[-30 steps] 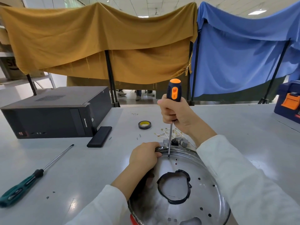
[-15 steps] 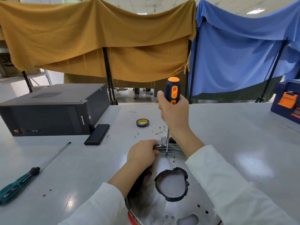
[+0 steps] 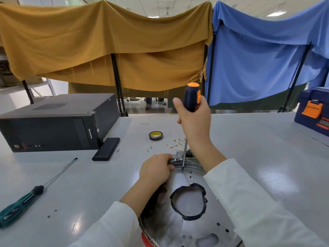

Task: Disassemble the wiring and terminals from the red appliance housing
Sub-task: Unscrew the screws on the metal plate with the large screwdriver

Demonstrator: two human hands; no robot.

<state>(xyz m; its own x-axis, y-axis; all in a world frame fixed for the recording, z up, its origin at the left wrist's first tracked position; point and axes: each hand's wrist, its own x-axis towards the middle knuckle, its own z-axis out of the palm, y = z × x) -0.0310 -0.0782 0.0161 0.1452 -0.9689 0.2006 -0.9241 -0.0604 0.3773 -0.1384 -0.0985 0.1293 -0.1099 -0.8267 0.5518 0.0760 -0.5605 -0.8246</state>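
The appliance lies in front of me with its shiny metal base plate [image 3: 179, 223] facing up; a sliver of the red housing [image 3: 146, 241] shows at the bottom edge. A ring of black tape [image 3: 188, 202] surrounds the plate's centre hole. My left hand [image 3: 155, 171] grips the plate's far rim beside a black taped wire bundle [image 3: 175, 160]. My right hand [image 3: 194, 120] grips an orange-and-black screwdriver [image 3: 192, 98] held upright, its tip on the plate near the far rim. Small loose terminals and screws [image 3: 176, 144] lie just beyond the rim.
A black Lenovo desktop case [image 3: 53, 123] stands at the left, a flat black box [image 3: 106, 148] beside it. A green-handled screwdriver [image 3: 32, 195] lies front left. A roll of black tape [image 3: 155, 135] sits mid-table. A blue toolbox [image 3: 313, 111] is at the right edge.
The view has shifted down and closer. My right hand and the screwdriver have turned slightly on the same spot; my left hand keeps its hold on the rim.
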